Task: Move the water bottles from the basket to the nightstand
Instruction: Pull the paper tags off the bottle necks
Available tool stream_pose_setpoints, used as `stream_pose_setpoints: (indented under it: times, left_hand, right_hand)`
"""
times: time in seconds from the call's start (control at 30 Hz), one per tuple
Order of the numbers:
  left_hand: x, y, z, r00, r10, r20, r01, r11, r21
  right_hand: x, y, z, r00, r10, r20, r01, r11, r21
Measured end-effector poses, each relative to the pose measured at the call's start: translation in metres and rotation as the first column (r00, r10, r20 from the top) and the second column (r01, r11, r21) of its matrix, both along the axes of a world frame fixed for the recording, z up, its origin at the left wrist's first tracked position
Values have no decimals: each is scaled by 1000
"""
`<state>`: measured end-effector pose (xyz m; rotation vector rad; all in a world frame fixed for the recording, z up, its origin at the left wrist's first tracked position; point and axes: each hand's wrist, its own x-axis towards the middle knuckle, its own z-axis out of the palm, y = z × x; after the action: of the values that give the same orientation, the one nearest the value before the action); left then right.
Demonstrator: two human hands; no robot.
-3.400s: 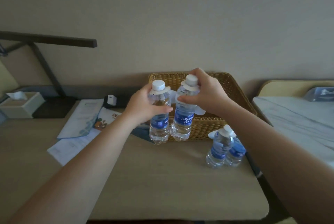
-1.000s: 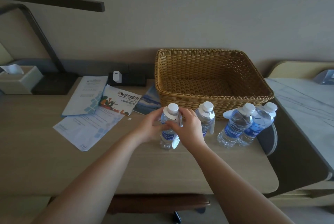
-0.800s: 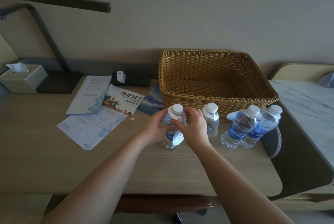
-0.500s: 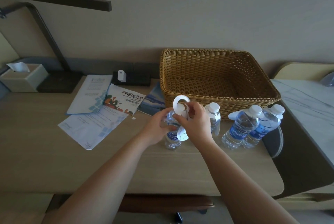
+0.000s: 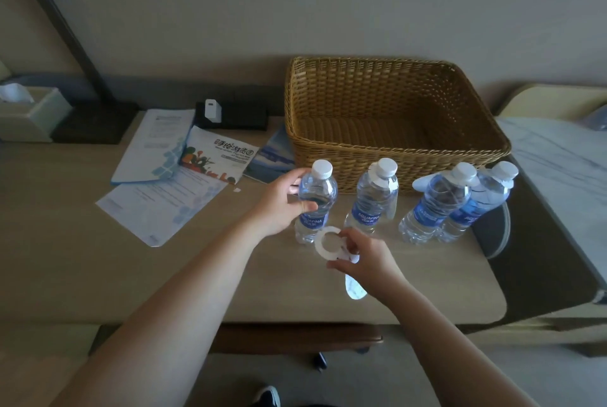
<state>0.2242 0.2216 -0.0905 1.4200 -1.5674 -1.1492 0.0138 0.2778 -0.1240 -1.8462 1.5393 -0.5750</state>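
We see four small water bottles standing upright in a row on the pale wooden table point(image 5: 98, 262), all in front of the wicker basket point(image 5: 394, 157), whose woven floor shows bare. Our left hand point(image 5: 279, 206) grips the leftmost water bottle point(image 5: 315, 206): the thumb curls across its near face above the blue label, and the fingers wrap round its far side. This bottle wears a white cap and no collar. Our right hand point(image 5: 364, 259) pinches a white paper neck tag point(image 5: 331, 244) with a round hole; the ring part stands just above the fingertips, touching the foot of the held bottle in the view, while its long tail hangs below the palm toward the table edge.

Just right of the right hand's fingers stands the second bottle point(image 5: 374, 196), with its own white tag about the neck. Further right, the third bottle point(image 5: 437, 203) and the fourth bottle point(image 5: 476, 203) stand touching each other near the table's right corner, both tagged.

Left of the left hand's fingers lie printed sheets point(image 5: 157, 209) and an illustrated leaflet point(image 5: 216, 157). Beyond them are a black block with a white charger point(image 5: 212, 109), a lamp base point(image 5: 95, 124) and a tissue box point(image 5: 29, 117).
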Motion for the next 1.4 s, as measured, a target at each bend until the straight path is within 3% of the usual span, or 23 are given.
stream_pose_setpoints:
  times: [0.2,0.57,0.77,0.83,0.9,1.0,1.13,1.27,1.4]
  left_hand:
    - [-5,2,-1,997,41,61,-39,999,-29]
    - [-18,-1,-1,987,108,117,-99,992,-84]
    - [-21,2,5,982,131,133,-124,991,-54]
    - [-25,14,13,961,245,125,-219,957,-188]
    - [-33,28,25,942,329,62,-263,843,-470]
    - [-57,41,39,982,186,26,-124,746,-654]
    - [-94,45,32,996,-10,94,54,877,-478]
    - [-113,37,16,1000,-9,5,10,975,-220]
    - [-122,22,12,999,17,-30,-22,982,-185]
  right_hand:
    - [6,-7,-33,978,68,-195,-46,992,117]
    - [-2,-4,-48,983,-2,-184,34,984,174]
    - [-19,1,-33,990,-116,-76,126,983,132]
    - [-28,1,-21,981,-188,-49,191,979,72]
    - [-37,0,-7,964,-264,-21,264,965,-5]
    - [-50,-4,18,929,-367,42,369,922,-120]
    - [-59,-15,50,906,-391,161,420,878,-232]
    - [-62,-31,62,937,-307,167,338,916,-214]
    - [-62,-50,62,965,-217,149,240,958,-156]
